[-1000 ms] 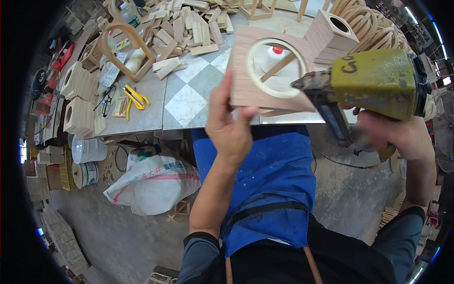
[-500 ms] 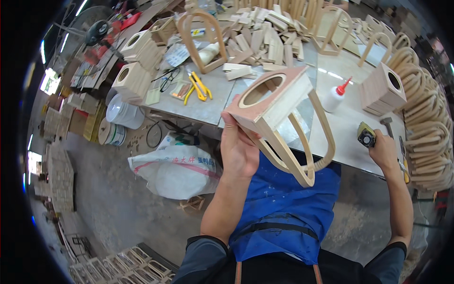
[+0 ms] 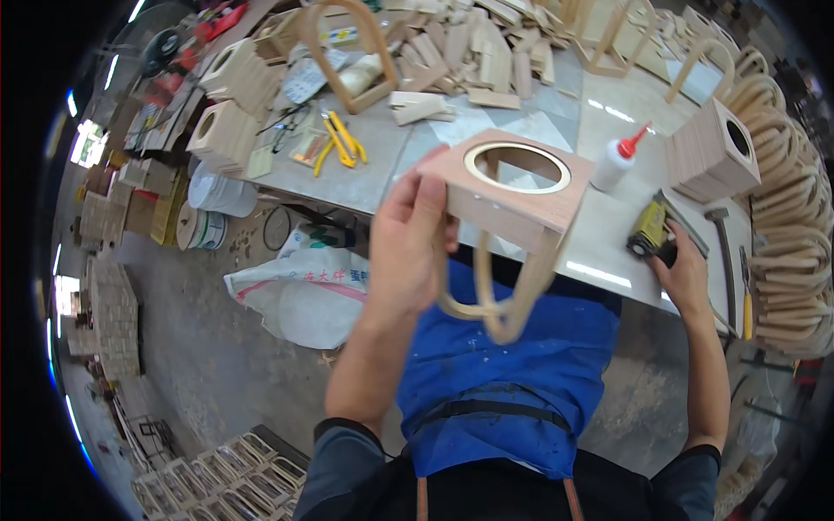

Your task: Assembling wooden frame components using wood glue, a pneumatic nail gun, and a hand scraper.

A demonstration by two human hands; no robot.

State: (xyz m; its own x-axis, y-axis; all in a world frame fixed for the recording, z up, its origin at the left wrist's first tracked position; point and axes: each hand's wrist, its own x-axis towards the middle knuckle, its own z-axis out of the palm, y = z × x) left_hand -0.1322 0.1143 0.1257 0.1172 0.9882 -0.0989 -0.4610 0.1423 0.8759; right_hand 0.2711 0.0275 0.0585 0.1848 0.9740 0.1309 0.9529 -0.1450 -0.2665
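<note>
My left hand grips the edge of a wooden frame, thumb on its side. This frame has a flat panel with an oval hole, rimmed in pale wood, facing up. Bent wooden loops hang below it, in front of the blue apron. Over on the right, my right hand is closed around the black handle of a yellow and black nail gun, which is at the table top. A white glue bottle with a red nozzle stands between the frame and the nail gun.
A hammer and a yellow-handled screwdriver lie at the right edge, beside stacked bent wood loops. Holed wooden boxes stand behind. Yellow pliers and piled wood offcuts occupy the left and back. A white sack sits on the floor.
The wooden frame has turned and come lower, so its oval hole faces up more. My right hand has moved the nail gun left and turned it.
</note>
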